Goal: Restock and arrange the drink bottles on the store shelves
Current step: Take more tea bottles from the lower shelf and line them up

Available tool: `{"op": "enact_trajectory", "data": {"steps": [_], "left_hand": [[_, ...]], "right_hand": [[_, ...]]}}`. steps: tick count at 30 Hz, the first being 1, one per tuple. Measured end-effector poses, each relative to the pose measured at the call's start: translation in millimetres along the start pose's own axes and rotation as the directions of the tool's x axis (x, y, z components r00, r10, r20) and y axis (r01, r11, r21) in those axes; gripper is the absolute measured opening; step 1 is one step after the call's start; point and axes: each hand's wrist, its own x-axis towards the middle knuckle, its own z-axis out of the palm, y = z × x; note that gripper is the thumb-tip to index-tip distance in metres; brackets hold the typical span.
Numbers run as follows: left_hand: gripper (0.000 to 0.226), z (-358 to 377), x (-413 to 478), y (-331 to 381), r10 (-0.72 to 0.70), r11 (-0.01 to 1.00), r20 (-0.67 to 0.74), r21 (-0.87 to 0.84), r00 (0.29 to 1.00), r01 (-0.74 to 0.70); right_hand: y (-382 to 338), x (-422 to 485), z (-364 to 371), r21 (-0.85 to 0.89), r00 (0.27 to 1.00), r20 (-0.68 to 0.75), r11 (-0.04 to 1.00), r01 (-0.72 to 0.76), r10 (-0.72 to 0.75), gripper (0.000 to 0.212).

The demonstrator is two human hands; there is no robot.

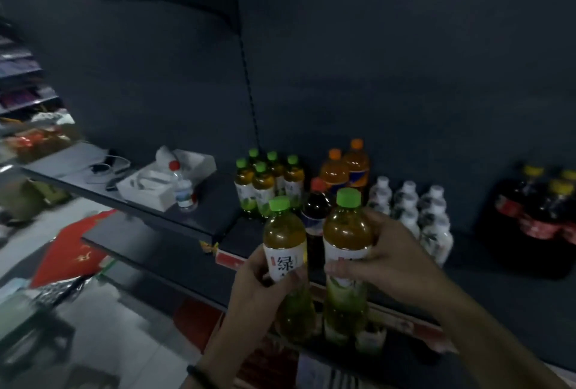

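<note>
My left hand [254, 279] grips a green-capped tea bottle [285, 232] by its white label, upright in front of the dark shelf [486, 279]. A second green-capped tea bottle [346, 229] stands upright in my right hand [386, 251], whose fingers wrap its label. Both bottles hover just before the shelf's front edge. Behind them on the shelf stands a cluster of several matching tea bottles [268, 182], a dark cola bottle with a red cap [316, 201], two orange soda bottles [346, 167] and several white bottles [414, 207].
Dark yellow-capped bottles with red labels [542, 207] stand at the far right of the shelf. The left shelf section holds a white tissue box [174, 170], a small water bottle [182, 186] and cables [106, 167]. Lower shelves and a red item [71, 251] lie below left.
</note>
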Motion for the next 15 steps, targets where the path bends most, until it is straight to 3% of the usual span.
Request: {"op": "enact_trajectory", "data": {"steps": [3, 6, 8, 12, 15], "left_hand": [[0.032, -46, 37, 6, 0.036, 0.999, -0.011, 0.026, 0.999, -0.035], [0.031, -82, 67, 9, 0.073, 0.996, 0.024, 0.047, 0.997, -0.074], [0.029, -100, 85, 11, 0.088, 0.995, 0.046, 0.044, 0.995, -0.09], [0.027, -120, 116, 14, 0.119, 0.992, 0.066, 0.031, 0.991, -0.122], [0.027, -128, 134, 16, 0.132, 0.991, 0.055, 0.009, 0.99, -0.133]], "right_hand": [[-30, 44, 25, -0.094, 0.997, -0.025, 0.993, 0.075, -0.078, 0.064], [-63, 81, 40, -0.212, 0.99, -0.072, 0.972, 0.105, -0.123, 0.033], [-82, 107, 45, -0.288, 0.988, -0.082, 0.953, 0.099, -0.128, 0.027], [-100, 164, 42, -0.185, 0.992, -0.104, 0.978, -0.093, 0.075, 0.036], [-103, 207, 44, -0.245, 0.98, -0.109, 0.95, -0.191, 0.168, 0.037]]}}
